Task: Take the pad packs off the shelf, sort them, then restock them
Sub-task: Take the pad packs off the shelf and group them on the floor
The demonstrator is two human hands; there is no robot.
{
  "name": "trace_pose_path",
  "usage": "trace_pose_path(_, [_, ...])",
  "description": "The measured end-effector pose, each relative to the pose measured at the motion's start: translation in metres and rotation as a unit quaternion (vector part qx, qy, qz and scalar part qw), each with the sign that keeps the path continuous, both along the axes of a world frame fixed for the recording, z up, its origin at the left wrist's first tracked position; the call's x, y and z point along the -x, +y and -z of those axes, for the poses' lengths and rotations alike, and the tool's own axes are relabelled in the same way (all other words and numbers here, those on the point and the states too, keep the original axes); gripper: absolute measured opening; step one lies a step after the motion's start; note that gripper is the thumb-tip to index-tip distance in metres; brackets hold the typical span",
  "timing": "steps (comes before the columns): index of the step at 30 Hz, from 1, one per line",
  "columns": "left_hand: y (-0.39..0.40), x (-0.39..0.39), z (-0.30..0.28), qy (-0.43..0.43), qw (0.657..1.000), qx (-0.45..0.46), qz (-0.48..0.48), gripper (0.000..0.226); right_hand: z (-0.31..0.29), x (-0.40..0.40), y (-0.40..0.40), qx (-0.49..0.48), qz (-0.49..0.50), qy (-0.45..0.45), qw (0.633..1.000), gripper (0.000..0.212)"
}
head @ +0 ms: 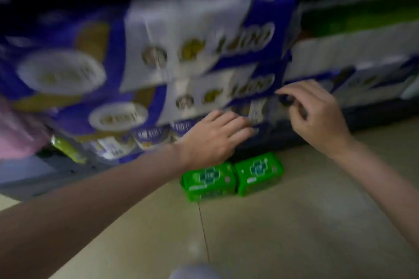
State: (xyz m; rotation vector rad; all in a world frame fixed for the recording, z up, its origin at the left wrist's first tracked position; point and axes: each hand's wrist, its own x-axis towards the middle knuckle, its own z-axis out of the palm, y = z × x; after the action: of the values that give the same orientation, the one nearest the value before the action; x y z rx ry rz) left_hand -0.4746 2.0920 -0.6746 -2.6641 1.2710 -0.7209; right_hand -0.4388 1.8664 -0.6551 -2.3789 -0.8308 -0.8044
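The picture is blurry, so small details are hard to see. Two green pad packs lie side by side on the tan floor [294,222], touching each other. The left green pack [209,182] sits just under the left wrist. The right green pack [259,173] is next to it, close to the dark bottom edge of the shelf [374,113].

On the shelf stand big blue and white packs. The top blue pack [192,34] rests on the lower blue pack [158,106]. More white and blue packs [351,56] lie further right.

The left hand [215,138] reaches to the bottom of the lower blue pack. Its fingers are mostly straight and lie flat on the pack front, not wrapped around anything.

The right hand [317,113] is at the right corner of the blue packs. Its fingers are curled, with the fingertips [281,93] touching the pack's edge. I cannot tell if they are pinching it.

A pink pack [15,129] shows at the far left.
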Motion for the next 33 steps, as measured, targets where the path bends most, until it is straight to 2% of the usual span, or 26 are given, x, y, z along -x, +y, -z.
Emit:
trace_pose_path(2, [-0.001,-0.007,-0.068,-0.070,0.996,0.055,-0.019,0.034,-0.065,-0.003,-0.005,-0.032,-0.001,-0.086,0.996,0.031])
trace_pose_path(4, [0.003,-0.018,-0.132,-0.129,0.983,0.119,-0.061,0.032,-0.119,-0.013,-0.004,-0.049,-0.001,-0.127,0.991,0.032])
trace_pose_path(6, [0.010,-0.028,-0.186,-0.168,0.963,0.175,-0.121,0.033,-0.161,-0.030,0.003,-0.059,-0.002,-0.139,0.988,0.035])
trace_pose_path(8, [0.015,-0.036,-0.226,-0.188,0.947,0.192,-0.173,0.036,-0.192,-0.046,0.013,-0.060,0.002,-0.139,0.989,0.036])
trace_pose_path(10, [0.021,-0.046,-0.251,-0.159,0.944,0.187,-0.222,0.037,-0.213,-0.064,0.023,-0.042,0.031,-0.104,0.993,0.041])
trace_pose_path(13, [0.030,-0.072,-0.268,-0.078,0.947,0.151,-0.274,0.046,-0.235,-0.100,0.031,0.037,0.095,-0.042,0.994,0.060])
trace_pose_path(15, [0.034,-0.094,-0.277,-0.064,0.951,0.137,-0.271,0.052,-0.255,-0.130,0.031,0.110,0.133,-0.002,0.985,0.073])
trace_pose_path(18, [0.038,-0.123,-0.299,-0.015,0.950,0.160,-0.270,0.056,-0.284,-0.187,0.028,0.199,0.155,0.101,0.962,0.083])
trace_pose_path(20, [0.035,-0.137,-0.305,0.001,0.949,0.173,-0.263,0.058,-0.297,-0.211,0.027,0.241,0.175,0.151,0.943,0.084])
trace_pose_path(24, [0.024,-0.169,-0.305,-0.005,0.953,0.181,-0.242,0.060,-0.313,-0.221,0.034,0.362,0.248,0.179,0.880,0.089])
trace_pose_path(26, [0.018,-0.177,-0.302,-0.008,0.952,0.191,-0.238,0.061,-0.316,-0.225,0.036,0.371,0.256,0.171,0.876,0.085])
trace_pose_path(29, [0.007,-0.180,-0.296,0.001,0.952,0.206,-0.227,0.063,-0.304,-0.224,0.031,0.336,0.266,0.133,0.893,0.088])
trace_pose_path(31, [0.008,-0.184,-0.299,0.036,0.951,0.226,-0.209,0.071,-0.302,-0.213,0.022,0.269,0.275,0.070,0.921,0.084])
trace_pose_path(33, [0.012,-0.185,-0.307,0.101,0.943,0.272,-0.163,0.087,-0.314,-0.195,0.015,0.143,0.229,-0.011,0.963,0.078])
